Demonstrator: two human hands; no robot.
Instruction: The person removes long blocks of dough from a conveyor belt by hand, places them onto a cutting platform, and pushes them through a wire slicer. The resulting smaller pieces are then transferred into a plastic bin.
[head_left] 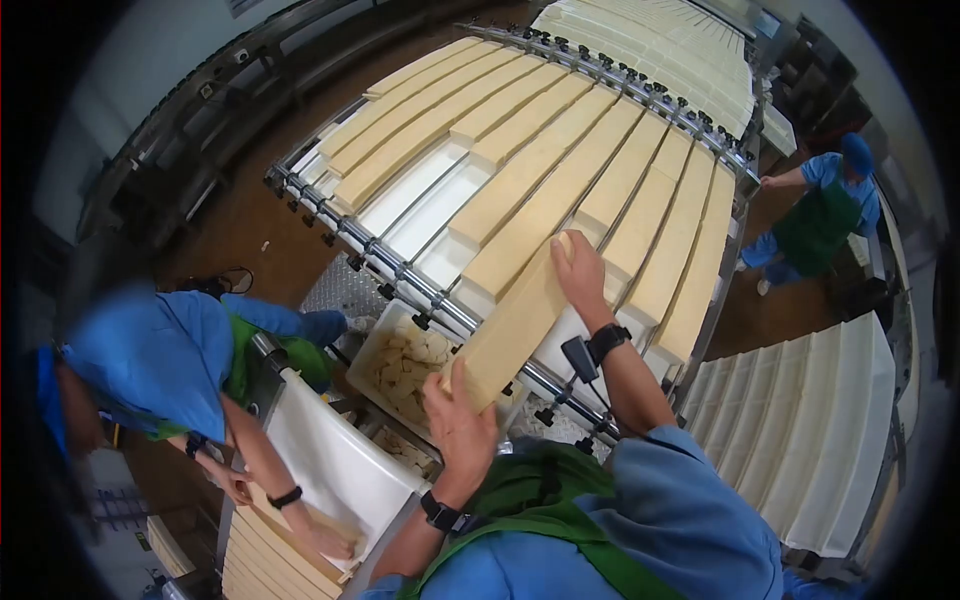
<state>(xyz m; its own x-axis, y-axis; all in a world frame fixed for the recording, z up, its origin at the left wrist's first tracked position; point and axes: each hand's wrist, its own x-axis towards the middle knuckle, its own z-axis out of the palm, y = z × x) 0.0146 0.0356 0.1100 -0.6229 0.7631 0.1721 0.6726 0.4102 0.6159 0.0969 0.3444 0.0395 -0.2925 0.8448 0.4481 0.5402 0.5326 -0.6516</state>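
Note:
A long pale yellow block (510, 325) slants over the metal rail at the table's near edge, held between my two hands. My left hand (463, 425) grips its lower end, with the fingers on the end and side. At the upper end, my right hand (580, 272) is wrapped round the block, the thumb near its top corner. Rows of similar long blocks (545, 165) lie side by side on the white slatted table (408, 200) beyond. Both wrists carry black bands.
Below the rail stands a white bin (365, 350) of broken pieces. At left, a co-worker (150, 350) handles blocks beside a white tray (320, 450). Another person (825, 215) stands at right. Ridged white sheeting (800, 430) lies at lower right. A metal rail (400, 268) has black knobs.

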